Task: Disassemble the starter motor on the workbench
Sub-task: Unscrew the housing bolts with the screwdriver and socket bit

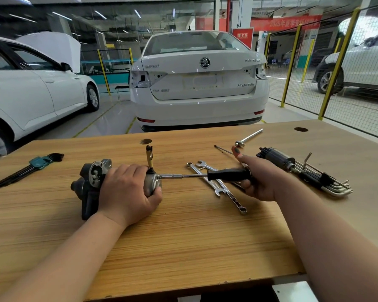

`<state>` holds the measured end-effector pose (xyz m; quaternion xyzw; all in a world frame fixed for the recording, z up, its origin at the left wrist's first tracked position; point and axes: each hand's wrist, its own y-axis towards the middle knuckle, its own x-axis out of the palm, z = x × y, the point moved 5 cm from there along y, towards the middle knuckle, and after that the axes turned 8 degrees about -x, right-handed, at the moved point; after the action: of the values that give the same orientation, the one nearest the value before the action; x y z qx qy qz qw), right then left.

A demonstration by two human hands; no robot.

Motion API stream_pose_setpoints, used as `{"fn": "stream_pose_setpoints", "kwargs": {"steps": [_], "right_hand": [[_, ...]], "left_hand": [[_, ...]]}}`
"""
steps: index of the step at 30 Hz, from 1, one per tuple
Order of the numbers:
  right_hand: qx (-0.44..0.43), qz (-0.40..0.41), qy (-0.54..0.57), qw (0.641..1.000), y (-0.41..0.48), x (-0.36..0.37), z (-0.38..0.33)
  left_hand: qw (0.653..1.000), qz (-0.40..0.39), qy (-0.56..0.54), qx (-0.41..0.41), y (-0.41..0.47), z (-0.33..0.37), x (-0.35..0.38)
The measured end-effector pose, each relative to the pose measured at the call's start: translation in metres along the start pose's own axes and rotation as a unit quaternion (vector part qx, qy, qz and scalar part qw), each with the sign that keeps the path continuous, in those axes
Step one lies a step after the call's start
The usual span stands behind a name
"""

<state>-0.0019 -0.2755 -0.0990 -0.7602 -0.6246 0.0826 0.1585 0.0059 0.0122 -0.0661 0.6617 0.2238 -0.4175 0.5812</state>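
The person works with bare forearms and bare hands. The left hand is broad, with short, rounded fingers and smooth knuckles. The right hand looks the same in build, and the nail of its thumb is dark, almost black, and a little long. Both forearms are smooth and full.

Bright even overhead light, soft shadows, wide-angle edge distortion, blurred ceiling corner
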Motion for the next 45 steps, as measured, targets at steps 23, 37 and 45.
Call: {"fn": "stream_pose_setpoints", "kwargs": {"steps": [23, 37, 45], "right_hand": [[-0.219, 0.17, -0.213, 0.937, 0.001, 0.004, -0.009], [-0.404, 0.154, -0.227, 0.873, -0.003, 0.005, -0.017], [-0.409, 0.105, -0.235, 0.876, -0.016, 0.009, -0.017]], "left_hand": [[0.973, -0.197, -0.068, -0.095, 0.046, -0.009, 0.019], [0.983, -0.151, -0.064, -0.08, 0.05, -0.012, 0.022], [0.978, -0.141, -0.083, -0.132, 0.054, -0.023, 0.022]]}}
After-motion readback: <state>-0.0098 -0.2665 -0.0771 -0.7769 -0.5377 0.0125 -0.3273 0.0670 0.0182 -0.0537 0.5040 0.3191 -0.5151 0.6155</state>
